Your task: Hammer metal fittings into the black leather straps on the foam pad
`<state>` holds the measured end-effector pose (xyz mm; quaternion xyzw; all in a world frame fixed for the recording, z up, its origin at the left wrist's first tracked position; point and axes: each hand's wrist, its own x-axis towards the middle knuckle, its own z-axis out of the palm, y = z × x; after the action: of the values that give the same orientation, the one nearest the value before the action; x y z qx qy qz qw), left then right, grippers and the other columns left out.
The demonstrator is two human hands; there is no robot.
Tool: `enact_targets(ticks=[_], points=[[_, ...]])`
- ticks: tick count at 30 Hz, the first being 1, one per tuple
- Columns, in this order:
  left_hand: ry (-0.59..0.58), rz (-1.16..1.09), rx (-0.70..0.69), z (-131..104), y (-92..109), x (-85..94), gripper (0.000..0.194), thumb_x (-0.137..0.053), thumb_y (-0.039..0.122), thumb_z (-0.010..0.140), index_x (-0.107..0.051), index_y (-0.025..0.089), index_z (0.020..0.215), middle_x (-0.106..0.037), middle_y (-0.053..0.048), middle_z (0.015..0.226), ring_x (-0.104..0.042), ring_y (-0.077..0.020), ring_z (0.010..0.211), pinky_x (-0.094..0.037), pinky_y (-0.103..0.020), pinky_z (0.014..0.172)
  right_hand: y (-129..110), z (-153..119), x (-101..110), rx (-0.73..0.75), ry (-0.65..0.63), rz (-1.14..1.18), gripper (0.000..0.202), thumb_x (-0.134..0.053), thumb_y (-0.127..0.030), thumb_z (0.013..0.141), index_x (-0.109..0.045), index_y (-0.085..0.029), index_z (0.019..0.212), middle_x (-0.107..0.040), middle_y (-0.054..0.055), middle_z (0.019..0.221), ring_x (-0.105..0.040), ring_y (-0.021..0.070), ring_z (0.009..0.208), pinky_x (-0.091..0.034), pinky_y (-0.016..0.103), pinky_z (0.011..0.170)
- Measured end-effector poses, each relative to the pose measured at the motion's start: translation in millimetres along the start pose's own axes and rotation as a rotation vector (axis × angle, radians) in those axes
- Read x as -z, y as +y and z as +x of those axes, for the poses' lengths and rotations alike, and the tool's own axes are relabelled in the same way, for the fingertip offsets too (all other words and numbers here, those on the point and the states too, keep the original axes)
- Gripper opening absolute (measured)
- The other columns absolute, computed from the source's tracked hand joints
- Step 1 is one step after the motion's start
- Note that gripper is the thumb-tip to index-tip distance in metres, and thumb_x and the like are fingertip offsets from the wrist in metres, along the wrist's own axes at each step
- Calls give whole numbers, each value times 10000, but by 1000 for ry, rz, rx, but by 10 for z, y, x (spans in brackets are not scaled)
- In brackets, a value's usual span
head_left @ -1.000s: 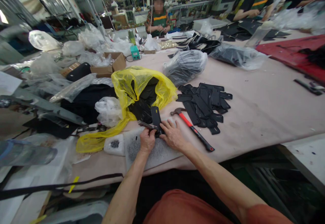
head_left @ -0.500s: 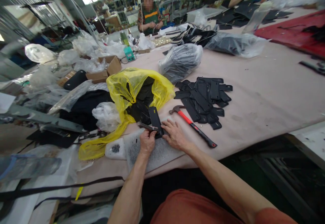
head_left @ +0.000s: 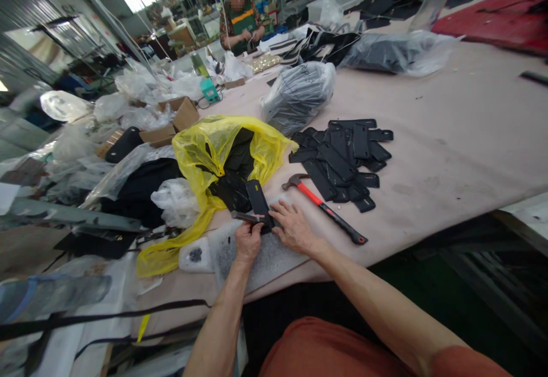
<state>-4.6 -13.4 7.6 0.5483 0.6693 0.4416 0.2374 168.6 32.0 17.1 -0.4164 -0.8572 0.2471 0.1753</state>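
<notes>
My left hand (head_left: pixel 248 241) is closed around a slim metal tool (head_left: pixel 245 217), whose end points left over the work. Under it lies a black strap piece (head_left: pixel 257 196) with a small yellow mark near its far end; the tool's lower part is hidden by my fingers. Pressed down with fingers stretched out, my right hand (head_left: pixel 293 227) touches the strap piece's right edge. Both hands rest above a grey speckled board (head_left: pixel 265 266) at the table's near edge. A claw hammer (head_left: pixel 319 203) with a red and black handle lies to the right of my right hand.
Right of the yellow plastic bag (head_left: pixel 192 149) is a heap of black strap pieces (head_left: pixel 340 157). Behind stands a clear bag of dark pieces (head_left: pixel 299 92). A small white block (head_left: pixel 196 254) touches the board's left side. Across the table sits another person (head_left: pixel 242 23).
The view has shifted and tilted slightly. My hands keep almost the same places, and the metal tool has swung to lie a little flatter.
</notes>
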Motion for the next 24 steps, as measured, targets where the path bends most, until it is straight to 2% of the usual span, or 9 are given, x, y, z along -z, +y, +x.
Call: enact_targets(ticks=[10, 17, 24], points=[[2, 86, -51, -28, -10, -79, 198, -522, 243, 864, -689, 205, 964, -740, -59, 972, -689, -201, 929, -538, -335, 866, -27, 10, 18, -10, 7, 8, 515, -572, -205, 819, -501, -218, 1329, -438, 93, 1456, -256, 292, 1395, -216, 526, 1099], [21, 37, 34, -17, -2, -52, 186, -547, 245, 849, -697, 192, 944, -746, -58, 941, -695, -198, 885, -548, -334, 840, -37, 8, 21, -7, 17, -4, 507, -578, -216, 812, -514, -216, 1316, -443, 83, 1456, -271, 293, 1387, -237, 521, 1092], [21, 15, 18, -10, -3, -33, 184, -562, 260, 851, -710, 192, 937, -745, -56, 950, -691, -194, 901, -548, -330, 853, -26, 11, 29, -11, 10, -3, 504, -574, -219, 819, -512, -214, 1319, -440, 82, 1458, -260, 283, 1392, -223, 509, 1099]])
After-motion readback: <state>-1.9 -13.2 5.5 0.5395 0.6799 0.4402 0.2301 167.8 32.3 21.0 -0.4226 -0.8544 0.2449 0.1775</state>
